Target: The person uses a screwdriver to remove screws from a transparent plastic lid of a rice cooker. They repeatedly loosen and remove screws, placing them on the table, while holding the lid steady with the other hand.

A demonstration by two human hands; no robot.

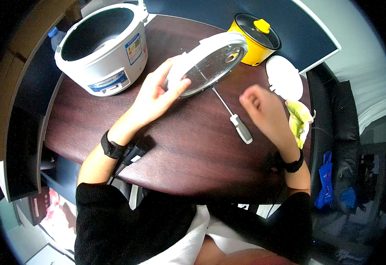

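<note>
My left hand [157, 95] grips a white rice cooker lid [204, 66] by its left end, holding it tilted with a clear inner plate showing. My right hand [263, 110], slightly blurred, is closed with fingers curled, right of the lid; whether anything is inside cannot be seen. A screwdriver [241, 129] with a grey-and-white handle lies on the wooden table [193, 163] between my hands, its tip near the lid. The open white rice cooker body [91, 75] stands at back left. A white oval cover [283, 75] lies at the right, above a yellow-green cloth [298, 121].
A yellow pot [257, 46] with a dark lid stands at the back right. A plastic bottle [57, 39] is behind the cooker. A black plug and cord [133, 157] lie near the front left. A black sofa [338, 115] with a blue bag [325, 181] is at the right.
</note>
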